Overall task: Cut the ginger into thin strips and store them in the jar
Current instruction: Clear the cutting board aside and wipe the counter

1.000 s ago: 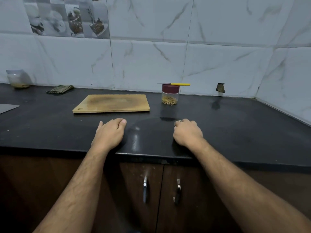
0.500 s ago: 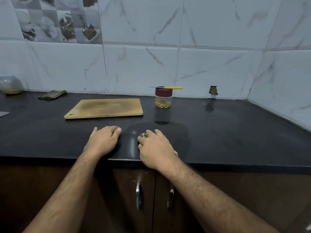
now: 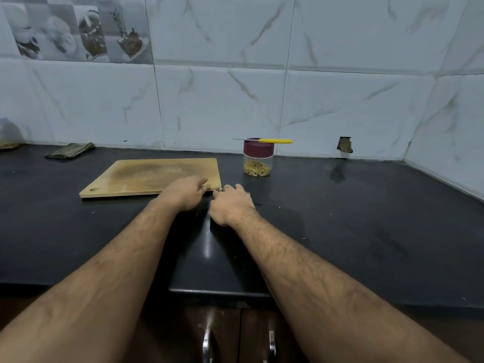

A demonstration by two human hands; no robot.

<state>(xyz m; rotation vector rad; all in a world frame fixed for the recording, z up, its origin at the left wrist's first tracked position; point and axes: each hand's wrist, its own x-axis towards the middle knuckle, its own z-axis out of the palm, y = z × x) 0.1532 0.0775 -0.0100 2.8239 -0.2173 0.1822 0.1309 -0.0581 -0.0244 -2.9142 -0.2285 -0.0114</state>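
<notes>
Hands: both out over the black counter (image 3: 340, 218), close together, just near of the board's near right corner.
Left hand (image 3: 184, 193): fingers curled, tips at the board's near edge; grip on anything cannot be told from here.
Right hand (image 3: 231, 203): fingers curled round a small greenish-tan piece (likely the ginger (image 3: 220, 189), mostly hidden), only a bit peeks out at the fingertips.
Board (image 3: 146, 176): wooden, flat on counter, left of centre, nothing on it but the left fingertips.
Jar (image 3: 258, 161): clear, maroon lid on, far right of board near the wall; thin tan strips lie in the bottom.
Knife (image 3: 264, 140): yellow handle, lying flat across the jar lid, blade pointing left.
Cloth (image 3: 70, 150): folded, dark green, far left by the wall.
Far-left edge: pale container, cut off by frame.
Below counter: brown cabinet doors with two metal handles.
</notes>
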